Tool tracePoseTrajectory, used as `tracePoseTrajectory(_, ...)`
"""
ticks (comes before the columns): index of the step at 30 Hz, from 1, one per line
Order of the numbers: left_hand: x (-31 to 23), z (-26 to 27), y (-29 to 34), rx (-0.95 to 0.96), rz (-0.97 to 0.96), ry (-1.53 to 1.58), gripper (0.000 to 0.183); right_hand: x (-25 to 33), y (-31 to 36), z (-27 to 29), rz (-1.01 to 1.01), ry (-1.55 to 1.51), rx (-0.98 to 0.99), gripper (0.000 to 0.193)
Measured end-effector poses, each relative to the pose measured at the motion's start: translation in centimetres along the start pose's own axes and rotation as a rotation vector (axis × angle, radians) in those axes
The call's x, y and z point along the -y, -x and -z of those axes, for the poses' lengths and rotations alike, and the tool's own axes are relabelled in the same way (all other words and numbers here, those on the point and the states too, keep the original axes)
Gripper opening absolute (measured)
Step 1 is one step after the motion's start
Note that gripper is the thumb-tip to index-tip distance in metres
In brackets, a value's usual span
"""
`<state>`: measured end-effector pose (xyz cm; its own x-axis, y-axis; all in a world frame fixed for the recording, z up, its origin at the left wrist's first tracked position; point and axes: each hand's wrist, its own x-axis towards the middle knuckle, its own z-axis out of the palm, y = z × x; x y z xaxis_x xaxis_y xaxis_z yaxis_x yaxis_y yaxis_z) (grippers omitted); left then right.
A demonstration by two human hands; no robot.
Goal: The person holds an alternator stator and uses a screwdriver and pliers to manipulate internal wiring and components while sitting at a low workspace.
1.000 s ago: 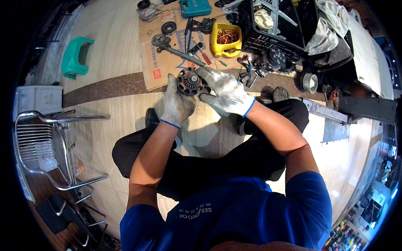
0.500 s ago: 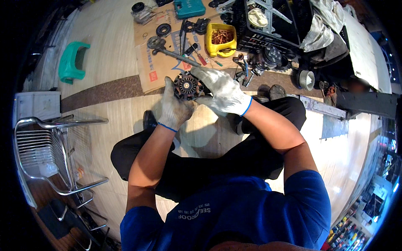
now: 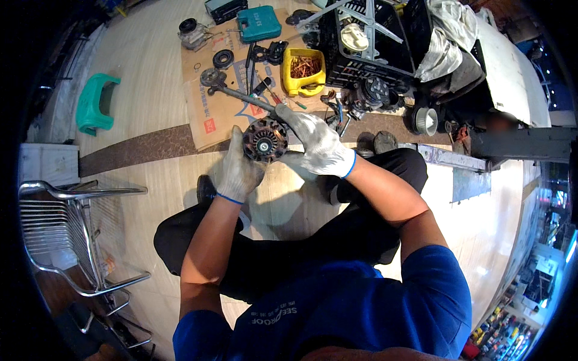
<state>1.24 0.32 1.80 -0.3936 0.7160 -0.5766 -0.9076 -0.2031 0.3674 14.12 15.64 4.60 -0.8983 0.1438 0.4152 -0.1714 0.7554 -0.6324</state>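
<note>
Between my gloved hands is a round alternator part (image 3: pixel 265 144), dark, with coppery pieces round its rim and a slotted ring about a bright centre. Its face tilts up toward me. My left hand (image 3: pixel 239 171) grips its left side, thumb pointing up along the edge. My right hand (image 3: pixel 318 143) closes on its right side, with the thumb low and the fingers above. The palm sides of both gloves are hidden. Just beyond the right fingertips, the handle of a hammer-like metal tool (image 3: pixel 244 97) lies across flattened cardboard (image 3: pixel 201 111).
A yellow cut-open jug (image 3: pixel 289 81) holds copper-coloured pieces. Past it are a teal case (image 3: pixel 260 24) and a black crate (image 3: pixel 367 65). Greasy machine parts (image 3: pixel 374 91) and a white fan wheel (image 3: pixel 425 121) lie right. A green stool (image 3: pixel 93 108) and metal chair (image 3: pixel 90 240) stand left.
The round part has come slightly nearer to me and tilted, so its face and bright centre show more. Both hands have moved with it. The whole view has shifted a little.
</note>
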Motion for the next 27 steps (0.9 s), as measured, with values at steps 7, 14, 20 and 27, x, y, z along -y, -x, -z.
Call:
tracePoseTrajectory(7, -0.1, 0.5, -0.4, 0.021, -0.025, -0.052, 0.056, 0.2, 0.1, 0.4, 0.003, -0.004, 0.029, 0.093)
tracePoseTrajectory(14, -0.2, 0.5, -0.7, -0.074, 0.026, 0.035, 0.051, 0.2, -0.2, 1.0, -0.105, -0.015, 0.149, 0.099)
tracePoseTrajectory(20, 0.0, 1.4, -0.2, 0.056, 0.028, -0.004, 0.047, -0.5, -0.1, 1.2, -0.213, -0.222, 0.178, 0.099)
tracePoseTrajectory(27, 0.7, 3.5, -0.4, 0.265, 0.056, -0.031, 0.052, -0.3, 0.0, 1.2, -0.324, -0.256, 0.289, 0.100)
